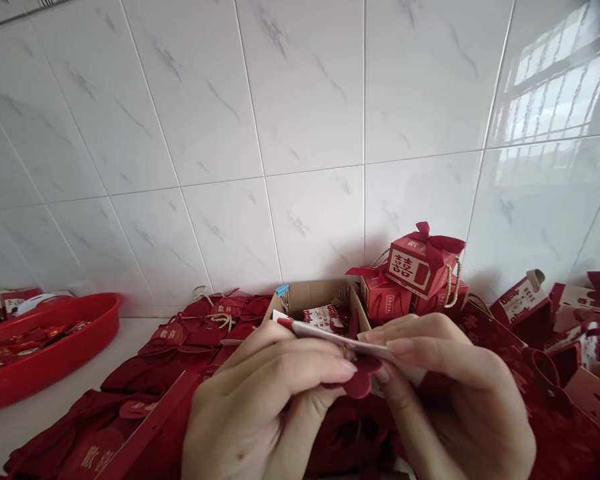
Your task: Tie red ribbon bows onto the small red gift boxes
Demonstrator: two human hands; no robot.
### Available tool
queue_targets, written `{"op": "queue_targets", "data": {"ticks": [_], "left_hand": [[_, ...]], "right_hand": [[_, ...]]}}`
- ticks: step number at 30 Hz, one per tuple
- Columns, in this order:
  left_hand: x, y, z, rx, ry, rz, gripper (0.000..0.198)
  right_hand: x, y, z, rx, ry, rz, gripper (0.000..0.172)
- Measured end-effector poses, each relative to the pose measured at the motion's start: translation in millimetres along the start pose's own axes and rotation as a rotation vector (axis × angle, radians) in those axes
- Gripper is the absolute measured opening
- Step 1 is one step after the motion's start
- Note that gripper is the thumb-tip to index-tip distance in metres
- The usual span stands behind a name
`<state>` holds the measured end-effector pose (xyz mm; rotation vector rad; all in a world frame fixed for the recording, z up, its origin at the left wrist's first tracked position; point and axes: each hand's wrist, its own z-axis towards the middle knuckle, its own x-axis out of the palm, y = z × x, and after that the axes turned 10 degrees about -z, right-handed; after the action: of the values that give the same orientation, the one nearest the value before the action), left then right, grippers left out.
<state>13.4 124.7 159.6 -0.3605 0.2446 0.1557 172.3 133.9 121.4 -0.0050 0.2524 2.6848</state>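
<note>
At the front centre, my left hand (pixel 265 393) and my right hand (pixel 450 393) both pinch a thin white and red paper card (pixel 325 335), seen nearly edge-on. A dark red rounded flap (pixel 363 380) sticks out below it, between my thumbs. Something small and gold-coloured shows at the left fingertips, too small to make out. Behind my hands stands an open cardboard box (pixel 307 293) holding printed white and red cards (pixel 325 319), with a blue binder clip (pixel 283 291) on its rim. My fingers hide the rest of the held card.
Red gift boxes with ribbons and rope handles (pixel 420 263) are stacked against the tiled wall. Dark red pouches (pixel 170 337) cover the left side, beyond a red strip. A red basin (pixel 95 327) stands far left. More printed boxes (pixel 523 307) lie at right.
</note>
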Motion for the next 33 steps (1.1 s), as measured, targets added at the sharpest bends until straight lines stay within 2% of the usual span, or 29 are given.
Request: {"op": "queue_targets", "data": {"ticks": [4,9,18,22,24,26,28,30,33], "left_hand": [[-2.5,2,0,-0.039,-0.002,-0.026,0.033],[-2.0,8,-4,-0.117,0.057,-0.019,0.024],[-2.4,13,-2,-0.135,0.098,0.045,0.023],[2.4,16,-4,-0.113,0.043,0.072,0.021],[5.3,16,-5,-0.134,-0.068,0.11,0.016],[7.1,17,-7,-0.192,-0.193,0.134,0.016],[7.2,17,-7,-0.279,-0.26,0.1,0.028],[5.8,18,-6,-0.368,-0.246,0.031,0.039],[2.4,16,-4,-0.485,-0.152,-0.081,0.043]], "right_hand": [[-1,-2,-3,0.01,0.046,0.004,0.047],[-1,-6,-9,0.064,0.154,-0.006,0.044],[1,-11,-5,0.051,0.185,-0.018,0.041],[2,-12,-4,0.031,0.192,-0.02,0.039],[2,-11,-4,0.032,0.194,0.0,0.038],[1,-10,-4,0.046,0.186,0.03,0.038],[1,-9,-5,0.062,0.158,0.07,0.036],[1,-8,-5,0.075,0.129,0.119,0.034],[2,-7,-4,0.094,0.083,0.192,0.033]]}}
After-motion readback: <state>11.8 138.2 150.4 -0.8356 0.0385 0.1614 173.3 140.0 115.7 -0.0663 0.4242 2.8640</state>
